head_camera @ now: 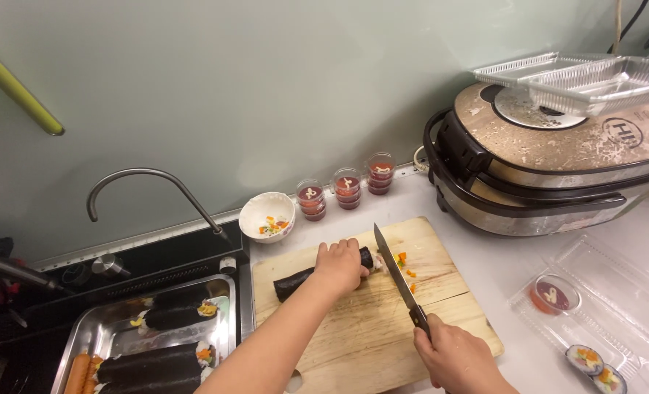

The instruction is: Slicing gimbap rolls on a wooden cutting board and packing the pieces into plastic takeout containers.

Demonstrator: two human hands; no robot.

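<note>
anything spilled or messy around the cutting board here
Yes: small orange and yellow filling bits lie loose on the pale wooden cutting board, beside the cut end of the dark seaweed-wrapped rice roll. The brown rice cooker lid is smeared with whitish residue.

Left hand (339, 266) curled palm-down, right hand (452, 357) fisted.

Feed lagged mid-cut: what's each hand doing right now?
Left hand: closed over the seaweed rice roll on the cutting board.
Right hand: closed on the knife handle.
</note>
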